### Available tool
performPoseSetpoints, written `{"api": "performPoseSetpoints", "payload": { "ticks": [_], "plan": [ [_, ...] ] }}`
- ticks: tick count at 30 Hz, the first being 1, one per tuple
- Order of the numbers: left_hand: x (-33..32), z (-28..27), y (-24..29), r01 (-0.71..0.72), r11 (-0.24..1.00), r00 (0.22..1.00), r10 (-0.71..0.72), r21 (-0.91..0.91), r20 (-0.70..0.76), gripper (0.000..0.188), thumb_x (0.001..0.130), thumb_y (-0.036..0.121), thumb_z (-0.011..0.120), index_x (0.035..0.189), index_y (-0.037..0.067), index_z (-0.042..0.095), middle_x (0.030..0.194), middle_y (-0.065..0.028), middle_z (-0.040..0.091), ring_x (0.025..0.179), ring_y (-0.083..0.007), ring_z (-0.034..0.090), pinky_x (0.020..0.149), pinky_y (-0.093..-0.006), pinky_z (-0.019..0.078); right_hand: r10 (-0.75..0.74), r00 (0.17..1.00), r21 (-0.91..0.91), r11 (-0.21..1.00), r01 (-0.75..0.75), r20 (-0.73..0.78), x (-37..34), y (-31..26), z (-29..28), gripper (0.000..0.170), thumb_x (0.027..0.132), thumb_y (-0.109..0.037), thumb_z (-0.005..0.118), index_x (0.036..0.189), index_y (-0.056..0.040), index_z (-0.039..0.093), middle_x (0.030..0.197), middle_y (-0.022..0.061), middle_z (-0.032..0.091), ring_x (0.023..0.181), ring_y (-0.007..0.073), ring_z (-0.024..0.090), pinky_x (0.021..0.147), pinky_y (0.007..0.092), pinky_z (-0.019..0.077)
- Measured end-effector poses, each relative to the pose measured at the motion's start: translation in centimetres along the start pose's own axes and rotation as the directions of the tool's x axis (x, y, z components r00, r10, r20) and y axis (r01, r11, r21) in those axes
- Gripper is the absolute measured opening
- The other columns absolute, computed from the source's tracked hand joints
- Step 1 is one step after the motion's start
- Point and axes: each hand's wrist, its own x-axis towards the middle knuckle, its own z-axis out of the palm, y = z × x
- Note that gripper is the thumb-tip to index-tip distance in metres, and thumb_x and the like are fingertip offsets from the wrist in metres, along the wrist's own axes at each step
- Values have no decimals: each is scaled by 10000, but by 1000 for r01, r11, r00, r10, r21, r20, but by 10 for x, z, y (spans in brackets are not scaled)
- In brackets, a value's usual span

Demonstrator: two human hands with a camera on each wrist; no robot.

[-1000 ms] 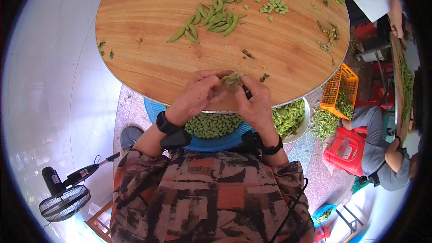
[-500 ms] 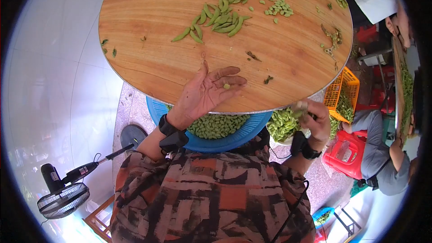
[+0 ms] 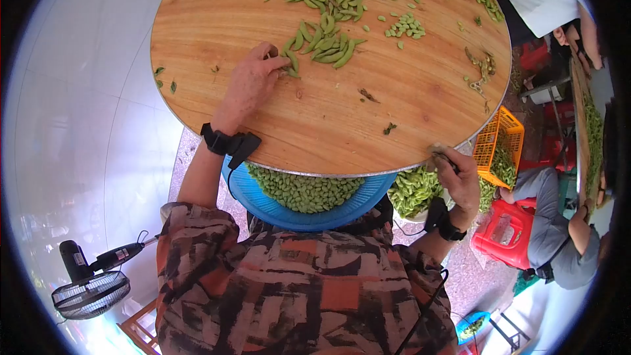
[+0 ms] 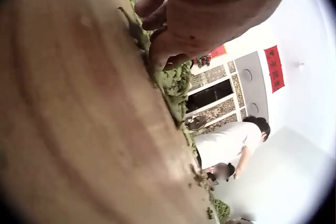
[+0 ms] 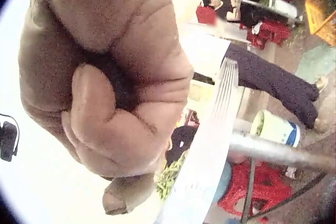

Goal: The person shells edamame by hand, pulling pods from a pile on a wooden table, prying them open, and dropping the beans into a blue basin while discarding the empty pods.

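Note:
On the round wooden table, the left hand reaches to the near left end of a group of green pods. Its thumb and fingers close on a pod there; the left wrist view has the left hand with its fingertips against pods. By the table's near right edge is the right hand, fingers curled. Seen close in the right wrist view, the right hand has a finger bent into the palm, and no held object can be made out.
A blue basin of shelled beans sits below the near edge, with a bowl of pods to its right. Loose beans and scraps lie on the table. An orange crate and red stool stand at right.
The left hand, palm up with a bean on it half a second ago, has turned over and moved forward to the pods. From beside the left, the right hand moved right to the table's edge.

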Motion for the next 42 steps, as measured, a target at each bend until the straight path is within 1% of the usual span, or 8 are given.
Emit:
{"api": "performPoseSetpoints", "payload": {
  "ticks": [8,14,24,29,32,36,38,42],
  "plan": [
    [-11,2,38,192,914,981,-194,-358,32,215,789,-2,652,996,50,629,846,-77,625,740,-231,605,671,-323,482,-74,996,194,979,63,53,27,-28,78,258,903,-60,544,1137,3,633,754,-20,608,664,52,527,611,215,444],
    [-35,25,97,611,235,787,-286,-756,547,136,847,70,705,943,48,612,719,28,592,573,-32,503,459,-184,366,3,989,536,840,-81,145,41,-43,124,246,941,-102,543,1162,-21,614,671,-57,497,571,21,410,502,193,358],
    [-46,39,108,444,515,895,-279,-733,347,129,834,58,715,850,54,588,705,18,587,571,-38,497,460,-197,357,-38,979,542,837,-79,202,40,-29,119,166,963,-98,520,1058,-13,627,613,-73,406,522,12,346,450,190,283],
    [-56,41,107,603,-387,745,-41,-698,666,157,850,80,697,886,63,545,754,-18,597,585,-89,527,453,-208,357,-67,946,716,672,-192,317,40,-28,113,161,960,-78,517,1054,-5,626,625,-71,419,524,8,350,446,189,273],
    [-61,40,118,549,-569,745,2,-612,667,110,880,62,650,873,59,541,709,-31,577,554,-116,550,451,-229,373,-112,906,814,493,-307,409,43,-17,114,169,961,-64,505,1062,-1,624,653,-58,445,522,8,352,445,188,271],
    [-59,43,118,569,-327,783,-67,-755,619,162,875,109,675,917,70,523,751,-11,568,553,-85,504,461,-194,363,-23,969,647,749,-147,246,38,-24,118,173,950,-52,504,1060,2,625,715,-25,491,538,26,385,472,194,308],
    [-56,37,123,567,244,821,-248,-787,515,144,886,120,669,928,52,550,732,5,570,564,-56,503,473,-195,375,-49,987,541,840,-42,152,33,-29,124,170,935,-52,520,1054,8,626,728,-11,504,571,44,418,507,206,342],
    [-52,36,121,506,407,861,-294,-760,416,135,908,148,647,939,32,587,704,15,581,556,-30,502,468,-188,373,-176,984,305,935,179,-40,33,-34,130,187,881,-35,566,1048,25,623,756,40,523,674,96,484,614,238,414]
  ]
}}
